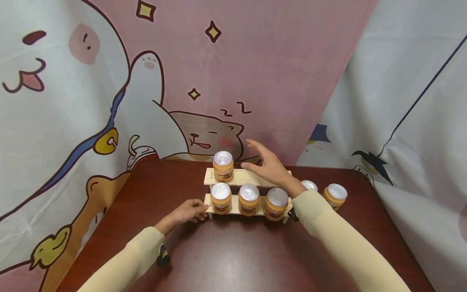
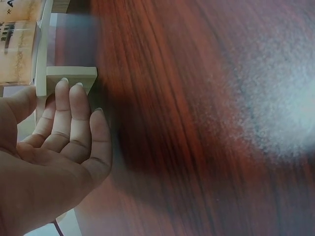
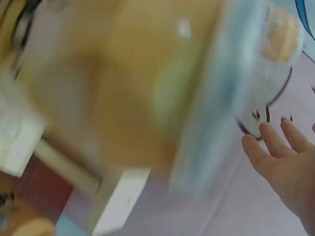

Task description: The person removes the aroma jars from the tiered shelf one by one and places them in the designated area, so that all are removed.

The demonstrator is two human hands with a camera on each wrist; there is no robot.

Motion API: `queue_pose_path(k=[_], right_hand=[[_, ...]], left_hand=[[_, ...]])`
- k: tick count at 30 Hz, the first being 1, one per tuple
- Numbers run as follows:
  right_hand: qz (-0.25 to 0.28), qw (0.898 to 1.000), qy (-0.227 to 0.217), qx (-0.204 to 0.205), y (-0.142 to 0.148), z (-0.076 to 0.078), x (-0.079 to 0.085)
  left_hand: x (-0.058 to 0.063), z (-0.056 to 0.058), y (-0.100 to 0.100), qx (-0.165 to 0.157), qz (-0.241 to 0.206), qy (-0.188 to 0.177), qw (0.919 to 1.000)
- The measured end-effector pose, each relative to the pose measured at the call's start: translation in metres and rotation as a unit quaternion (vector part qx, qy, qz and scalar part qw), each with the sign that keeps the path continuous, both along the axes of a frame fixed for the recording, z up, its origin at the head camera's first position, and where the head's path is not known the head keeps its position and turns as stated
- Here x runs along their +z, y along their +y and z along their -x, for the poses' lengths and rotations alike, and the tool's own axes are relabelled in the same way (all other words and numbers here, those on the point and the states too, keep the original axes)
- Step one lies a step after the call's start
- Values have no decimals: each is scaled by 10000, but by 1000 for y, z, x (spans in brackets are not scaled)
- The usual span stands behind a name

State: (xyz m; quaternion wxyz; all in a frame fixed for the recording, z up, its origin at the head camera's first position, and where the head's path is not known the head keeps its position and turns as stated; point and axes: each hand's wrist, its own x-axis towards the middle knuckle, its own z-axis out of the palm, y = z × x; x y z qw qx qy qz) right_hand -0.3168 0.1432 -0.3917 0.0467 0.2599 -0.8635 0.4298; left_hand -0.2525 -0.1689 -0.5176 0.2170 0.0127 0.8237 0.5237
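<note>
A two-tier wooden rack (image 1: 251, 177) bears orange jars with silvery lids. Its upper shelf shows one jar (image 1: 223, 167) at the left. Three stand on the lower shelf: a left jar (image 1: 221, 198), a middle jar (image 1: 249, 200) and a right jar (image 1: 276, 205). My left hand (image 1: 189, 211) grips the lower shelf's left end, thumb at the plank (image 2: 42, 64) and fingers beneath. Above the upper shelf, my right hand (image 1: 268, 165) is held with fingers extended, holding nothing. In the right wrist view a blurred jar (image 3: 142, 88) fills the foreground, apart from those fingers.
On the dark wooden table (image 1: 233, 251), to the right of the rack, stand a partly hidden jar (image 1: 309, 185) and another jar (image 1: 335, 195). A cartoon-printed cloth (image 1: 277, 81) hangs behind the table and along its sides.
</note>
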Motion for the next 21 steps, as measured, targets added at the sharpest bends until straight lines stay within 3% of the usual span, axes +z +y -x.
queue_pose_path(k=[11, 21], right_hand=[[-341, 9989, -43, 311, -51, 2, -6], [-254, 9982, -189, 508, -65, 4, -15]], left_hand=[[1, 2, -1, 32, -12, 37, 10000], [-1, 4, -1, -12, 85, 45, 10000]])
